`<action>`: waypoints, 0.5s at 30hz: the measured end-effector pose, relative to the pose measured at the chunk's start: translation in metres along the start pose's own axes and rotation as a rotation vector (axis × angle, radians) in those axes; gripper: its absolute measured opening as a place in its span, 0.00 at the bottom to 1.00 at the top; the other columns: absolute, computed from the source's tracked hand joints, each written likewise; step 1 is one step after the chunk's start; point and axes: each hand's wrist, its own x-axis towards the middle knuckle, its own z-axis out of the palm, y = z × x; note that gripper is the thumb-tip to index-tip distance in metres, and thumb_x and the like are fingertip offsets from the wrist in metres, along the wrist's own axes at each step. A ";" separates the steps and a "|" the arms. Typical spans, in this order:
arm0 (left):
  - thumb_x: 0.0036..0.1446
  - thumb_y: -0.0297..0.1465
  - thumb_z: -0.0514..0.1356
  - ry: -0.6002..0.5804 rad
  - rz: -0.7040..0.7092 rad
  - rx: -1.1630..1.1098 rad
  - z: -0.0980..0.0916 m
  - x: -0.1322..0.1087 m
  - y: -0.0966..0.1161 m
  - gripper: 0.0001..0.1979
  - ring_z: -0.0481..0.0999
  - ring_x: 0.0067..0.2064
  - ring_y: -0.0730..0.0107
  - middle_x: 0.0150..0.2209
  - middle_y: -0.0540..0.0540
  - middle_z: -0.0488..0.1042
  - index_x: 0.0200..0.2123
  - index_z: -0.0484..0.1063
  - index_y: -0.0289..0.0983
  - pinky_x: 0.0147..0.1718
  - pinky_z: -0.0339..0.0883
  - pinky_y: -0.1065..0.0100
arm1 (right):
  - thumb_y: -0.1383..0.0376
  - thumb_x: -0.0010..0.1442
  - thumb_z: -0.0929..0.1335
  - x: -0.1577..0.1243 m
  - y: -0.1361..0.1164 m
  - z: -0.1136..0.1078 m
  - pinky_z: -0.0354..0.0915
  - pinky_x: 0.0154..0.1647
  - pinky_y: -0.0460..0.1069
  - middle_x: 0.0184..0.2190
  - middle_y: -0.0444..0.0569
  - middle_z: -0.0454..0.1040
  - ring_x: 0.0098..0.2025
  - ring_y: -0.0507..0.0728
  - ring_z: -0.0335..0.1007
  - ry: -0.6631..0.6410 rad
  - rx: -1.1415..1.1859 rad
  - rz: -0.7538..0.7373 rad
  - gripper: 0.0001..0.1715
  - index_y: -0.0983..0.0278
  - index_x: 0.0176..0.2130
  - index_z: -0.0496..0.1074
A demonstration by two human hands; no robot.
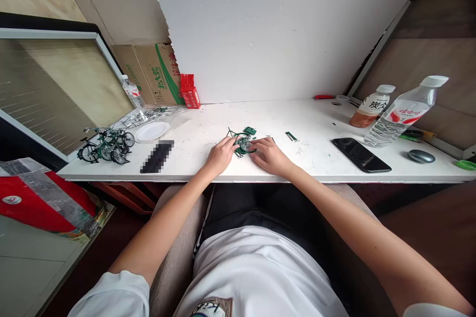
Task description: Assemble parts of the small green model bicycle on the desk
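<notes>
Fingers (232, 144) of the left hand (219, 157) and right hand (273, 157) partly cover a green toy bicycle (244, 145) at frame centre; whether they clamp it I cannot tell. Pixelation masks a dark item (156, 156) left of centre. Small bicycles (106, 147) overlap confusingly at far left. The scuffed white table (208, 119) meets a white panel (253, 25), cut off at the top edge. At right, a large bottle (405, 111) holds clear liquid (381, 134); a smaller bottle (375, 104), brown liquid (361, 120).

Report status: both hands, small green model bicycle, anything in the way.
Left hand, right hand on small green spoked model bicycle. Slim green piece lies apart, rightward. Nothing visibly blocking.
</notes>
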 end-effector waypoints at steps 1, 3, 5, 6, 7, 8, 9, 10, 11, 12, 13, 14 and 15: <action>0.77 0.32 0.56 0.001 0.002 0.004 0.000 0.000 0.000 0.16 0.83 0.50 0.58 0.50 0.39 0.81 0.61 0.76 0.38 0.50 0.78 0.62 | 0.62 0.72 0.69 0.000 0.000 0.000 0.71 0.63 0.69 0.59 0.59 0.79 0.63 0.72 0.72 0.007 -0.006 -0.003 0.13 0.61 0.53 0.79; 0.77 0.29 0.55 0.003 0.008 0.000 0.000 -0.001 0.000 0.16 0.84 0.49 0.61 0.49 0.41 0.80 0.59 0.78 0.39 0.48 0.78 0.65 | 0.61 0.72 0.69 0.000 -0.001 -0.001 0.71 0.63 0.69 0.59 0.59 0.78 0.62 0.71 0.71 0.022 -0.012 -0.010 0.15 0.61 0.55 0.78; 0.76 0.26 0.53 0.004 0.024 -0.017 -0.001 -0.001 0.001 0.16 0.84 0.48 0.64 0.49 0.41 0.80 0.58 0.79 0.39 0.46 0.78 0.67 | 0.61 0.73 0.69 0.001 -0.003 -0.002 0.72 0.62 0.68 0.59 0.59 0.78 0.61 0.71 0.72 0.043 -0.018 -0.021 0.18 0.61 0.59 0.75; 0.76 0.26 0.54 0.006 0.034 -0.021 -0.001 -0.001 0.001 0.16 0.84 0.47 0.65 0.48 0.41 0.80 0.57 0.79 0.39 0.46 0.78 0.68 | 0.61 0.73 0.68 0.001 -0.005 -0.004 0.72 0.62 0.68 0.59 0.59 0.78 0.61 0.70 0.72 0.055 -0.027 -0.031 0.19 0.61 0.61 0.74; 0.76 0.27 0.54 0.011 0.044 -0.020 -0.002 -0.002 0.002 0.15 0.84 0.46 0.65 0.47 0.42 0.81 0.56 0.80 0.38 0.45 0.78 0.68 | 0.61 0.74 0.68 0.001 -0.007 -0.004 0.72 0.61 0.67 0.59 0.59 0.78 0.60 0.70 0.72 0.066 -0.043 -0.047 0.20 0.61 0.62 0.72; 0.76 0.28 0.56 0.017 0.055 -0.014 -0.002 -0.002 0.002 0.14 0.84 0.44 0.65 0.46 0.42 0.81 0.55 0.81 0.38 0.44 0.78 0.68 | 0.61 0.75 0.67 0.001 -0.010 -0.005 0.71 0.61 0.67 0.60 0.59 0.78 0.61 0.70 0.72 0.070 -0.067 -0.071 0.21 0.61 0.64 0.72; 0.76 0.29 0.57 0.021 0.071 -0.004 -0.003 -0.003 0.003 0.13 0.84 0.43 0.64 0.45 0.42 0.82 0.54 0.81 0.38 0.43 0.78 0.67 | 0.61 0.76 0.67 0.001 -0.013 -0.005 0.71 0.61 0.67 0.60 0.59 0.78 0.61 0.70 0.71 0.063 -0.098 -0.103 0.21 0.60 0.64 0.71; 0.76 0.31 0.57 0.022 0.091 0.005 -0.004 -0.003 0.004 0.13 0.85 0.42 0.64 0.43 0.42 0.83 0.53 0.82 0.38 0.42 0.78 0.67 | 0.61 0.77 0.66 0.001 -0.016 -0.005 0.70 0.61 0.66 0.60 0.59 0.78 0.61 0.70 0.72 0.045 -0.131 -0.142 0.20 0.59 0.65 0.71; 0.76 0.31 0.57 0.019 0.115 0.011 -0.005 -0.004 0.004 0.13 0.85 0.41 0.64 0.42 0.42 0.83 0.53 0.82 0.38 0.42 0.78 0.66 | 0.62 0.78 0.65 0.001 -0.018 -0.004 0.70 0.59 0.66 0.60 0.58 0.78 0.61 0.69 0.72 0.010 -0.158 -0.186 0.19 0.59 0.64 0.72; 0.76 0.32 0.57 0.015 0.140 0.014 -0.006 -0.005 0.005 0.14 0.85 0.41 0.63 0.42 0.42 0.84 0.53 0.82 0.38 0.42 0.78 0.66 | 0.62 0.78 0.64 0.000 -0.021 -0.002 0.71 0.58 0.65 0.59 0.58 0.79 0.60 0.69 0.73 -0.015 -0.174 -0.217 0.19 0.58 0.64 0.72; 0.77 0.32 0.56 0.010 0.163 0.016 -0.007 -0.006 0.006 0.14 0.86 0.41 0.63 0.42 0.41 0.85 0.54 0.82 0.38 0.41 0.78 0.66 | 0.63 0.79 0.63 -0.001 -0.022 0.000 0.71 0.57 0.64 0.58 0.57 0.80 0.59 0.68 0.73 -0.022 -0.182 -0.235 0.18 0.57 0.63 0.72; 0.77 0.32 0.55 0.009 0.180 0.021 -0.008 -0.007 0.007 0.15 0.86 0.40 0.63 0.41 0.41 0.85 0.54 0.82 0.38 0.40 0.78 0.66 | 0.63 0.79 0.62 -0.001 -0.023 0.002 0.71 0.57 0.64 0.58 0.57 0.80 0.59 0.68 0.74 -0.031 -0.183 -0.244 0.19 0.57 0.64 0.72; 0.77 0.32 0.54 0.011 0.193 0.028 -0.009 -0.008 0.008 0.16 0.86 0.39 0.63 0.40 0.41 0.85 0.53 0.82 0.37 0.39 0.78 0.66 | 0.64 0.79 0.62 -0.002 -0.024 0.004 0.71 0.57 0.64 0.57 0.56 0.80 0.58 0.67 0.74 -0.031 -0.177 -0.246 0.19 0.56 0.63 0.72</action>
